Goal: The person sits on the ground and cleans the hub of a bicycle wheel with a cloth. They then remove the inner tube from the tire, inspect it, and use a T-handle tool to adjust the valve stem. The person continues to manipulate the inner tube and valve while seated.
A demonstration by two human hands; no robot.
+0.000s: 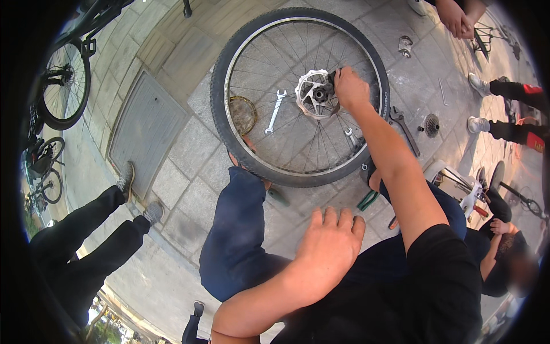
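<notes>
A bicycle wheel (222, 106) with a black tyre lies flat on the paving in front of me. At its centre are a silver disc brake rotor (306, 92) and a dark hub (321, 93). My right hand (351, 90) reaches over the wheel, its fingers closed on a small black rag-like piece (331, 79) against the rotor's right side. The fingertips are partly hidden. Nearer to me, my left hand (327, 252) hovers above my lap, back up, fingers loosely bent, with nothing visible in it. An open-ended wrench (276, 113) shows through the spokes.
Right of the wheel lie an adjustable wrench (404, 132), a sprocket cassette (432, 125), a thin metal rod (442, 92) and a small metal part (405, 46). A yellowish ring (243, 116) lies inside the rim's left. Green-handled pliers (368, 200) lie near my foot. Other people stand and crouch around.
</notes>
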